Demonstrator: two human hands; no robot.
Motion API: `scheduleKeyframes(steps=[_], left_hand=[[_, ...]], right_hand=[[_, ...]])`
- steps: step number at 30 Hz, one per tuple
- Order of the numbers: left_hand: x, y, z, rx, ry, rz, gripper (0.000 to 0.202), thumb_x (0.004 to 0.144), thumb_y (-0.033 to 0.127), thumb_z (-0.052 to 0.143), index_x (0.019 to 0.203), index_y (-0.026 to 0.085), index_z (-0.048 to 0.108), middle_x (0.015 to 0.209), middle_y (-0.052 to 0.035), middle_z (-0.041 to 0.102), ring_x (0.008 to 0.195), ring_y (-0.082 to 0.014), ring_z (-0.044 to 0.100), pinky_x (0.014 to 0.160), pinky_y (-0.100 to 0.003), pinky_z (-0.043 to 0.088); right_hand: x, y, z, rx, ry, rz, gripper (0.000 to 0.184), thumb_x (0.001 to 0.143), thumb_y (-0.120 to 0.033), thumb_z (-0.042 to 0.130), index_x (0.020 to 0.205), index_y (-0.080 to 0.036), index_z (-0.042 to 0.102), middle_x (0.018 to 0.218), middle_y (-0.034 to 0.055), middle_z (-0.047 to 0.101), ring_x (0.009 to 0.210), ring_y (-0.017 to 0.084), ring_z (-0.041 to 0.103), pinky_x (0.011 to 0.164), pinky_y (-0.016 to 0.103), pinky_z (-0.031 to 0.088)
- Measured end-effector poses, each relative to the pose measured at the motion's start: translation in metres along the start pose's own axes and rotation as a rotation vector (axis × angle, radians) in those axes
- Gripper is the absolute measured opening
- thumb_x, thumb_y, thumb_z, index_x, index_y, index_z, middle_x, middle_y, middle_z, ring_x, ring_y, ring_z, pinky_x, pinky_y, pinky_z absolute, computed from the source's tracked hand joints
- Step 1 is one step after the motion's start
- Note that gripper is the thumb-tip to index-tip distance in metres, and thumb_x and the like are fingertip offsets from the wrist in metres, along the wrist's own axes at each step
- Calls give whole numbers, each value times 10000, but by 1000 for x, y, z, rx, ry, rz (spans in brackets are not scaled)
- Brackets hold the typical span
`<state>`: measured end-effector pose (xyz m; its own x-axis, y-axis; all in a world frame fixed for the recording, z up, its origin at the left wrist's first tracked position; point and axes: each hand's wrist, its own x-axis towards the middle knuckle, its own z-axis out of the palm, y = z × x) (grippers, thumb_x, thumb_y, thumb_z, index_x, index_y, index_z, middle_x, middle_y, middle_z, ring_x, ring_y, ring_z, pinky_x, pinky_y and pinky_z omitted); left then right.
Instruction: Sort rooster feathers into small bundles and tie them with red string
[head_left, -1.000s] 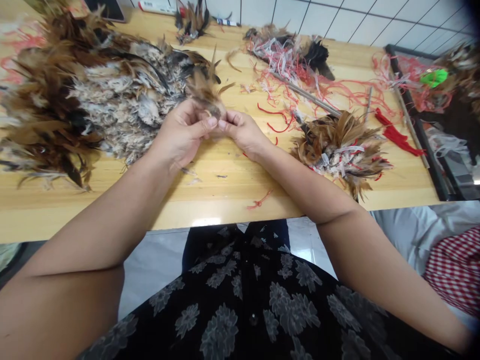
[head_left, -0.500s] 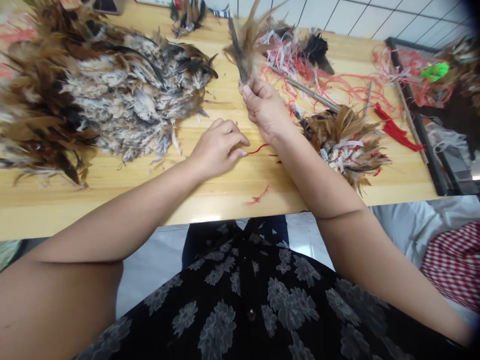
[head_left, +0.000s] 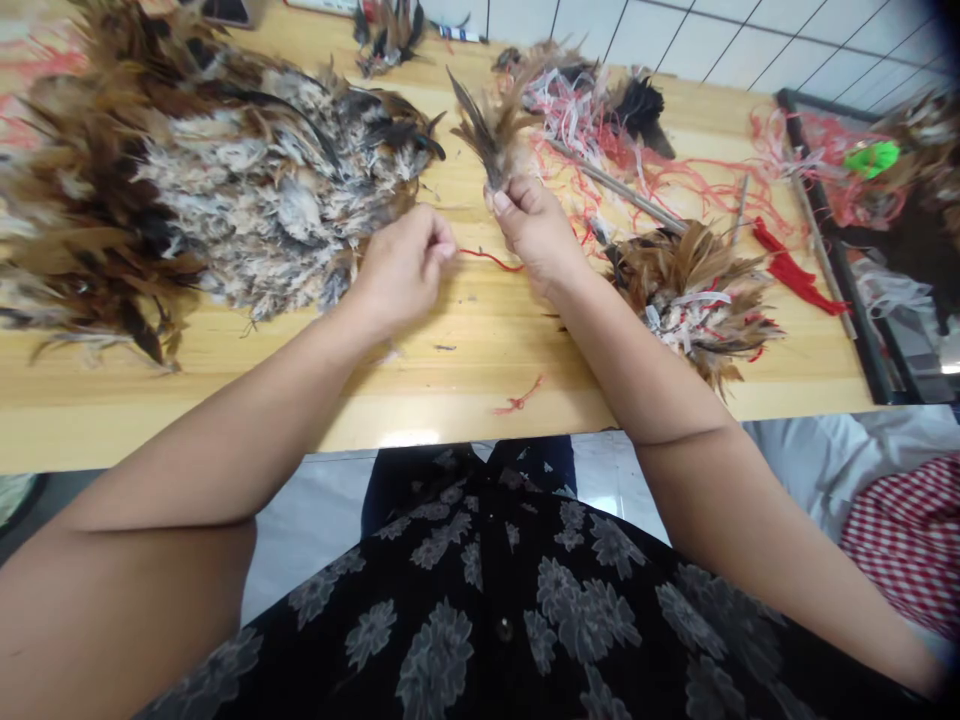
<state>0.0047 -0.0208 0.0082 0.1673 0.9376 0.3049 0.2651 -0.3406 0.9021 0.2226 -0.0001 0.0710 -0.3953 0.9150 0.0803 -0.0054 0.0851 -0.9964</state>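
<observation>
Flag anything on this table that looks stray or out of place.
A small tangled scrap of red thread lies alone near the front edge of the table, apart from the pink and white strands farther back, so it looks stray.

Fairly bright, even light fell across the wooden table (head_left: 465, 370), flaring white at its near edge and glinting off the floor (head_left: 600, 492), while soft shadow gathered beneath the left forearm (head_left: 247, 440). The feather bunch (head_left: 493, 135) looked soft in its finer strands. The wall tiles (head_left: 675, 38) slanted with wide-angle distortion toward a blackened upper right corner.
</observation>
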Motion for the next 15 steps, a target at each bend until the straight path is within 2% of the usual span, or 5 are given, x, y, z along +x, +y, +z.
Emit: scheduleKeyframes(steps=[2, 5, 9, 12, 15], left_hand=[[0, 0, -9, -55, 67, -18, 341, 1088, 274, 1046, 996, 286, 718, 909, -18, 577, 1026, -307, 571, 1093, -402, 469], [0, 2, -16, -155, 57, -30, 323, 1150, 289, 1046, 1105, 282, 726, 955, 2, 604, 1068, -274, 533, 1074, -368, 440], [-2, 14, -18, -189, 119, -35, 265, 1156, 221, 1035, 1182, 266, 775, 1002, 8, 661, 1082, -253, 565, 1035, -357, 433], [-2, 22, -20, -147, 217, -22, 212, 1118, 93, 974, 1116, 244, 826, 981, 11, 702, 979, -232, 559, 989, -362, 438], [-1, 21, -25, -157, 245, -28, 213, 1067, 41, 946, 1041, 241, 876, 920, 20, 729, 900, -230, 522, 908, -362, 428]], right_hand=[[2, 8, 3, 5, 41, 7, 606, 1245, -638, 822, 916, -271, 468, 854, -51, 523, 968, 112, 665, 816, 189, 525], [10, 30, 1, 19, 153, 27, 540, 1245, -487, 860, 927, -261, 486, 879, -48, 498, 912, 106, 591, 817, 181, 519], [16, 52, -3, 97, 171, 131, 501, 1237, -307, 847, 904, -262, 476, 807, -74, 384, 730, 92, 370, 665, 160, 362], [13, 50, 2, 183, 122, 243, 460, 1236, -293, 824, 911, -267, 500, 737, -103, 335, 643, 90, 248, 575, 182, 227], [6, 37, 10, 239, 131, 299, 432, 1247, -211, 758, 900, -256, 504, 689, -123, 345, 594, 69, 222, 550, 165, 181]])
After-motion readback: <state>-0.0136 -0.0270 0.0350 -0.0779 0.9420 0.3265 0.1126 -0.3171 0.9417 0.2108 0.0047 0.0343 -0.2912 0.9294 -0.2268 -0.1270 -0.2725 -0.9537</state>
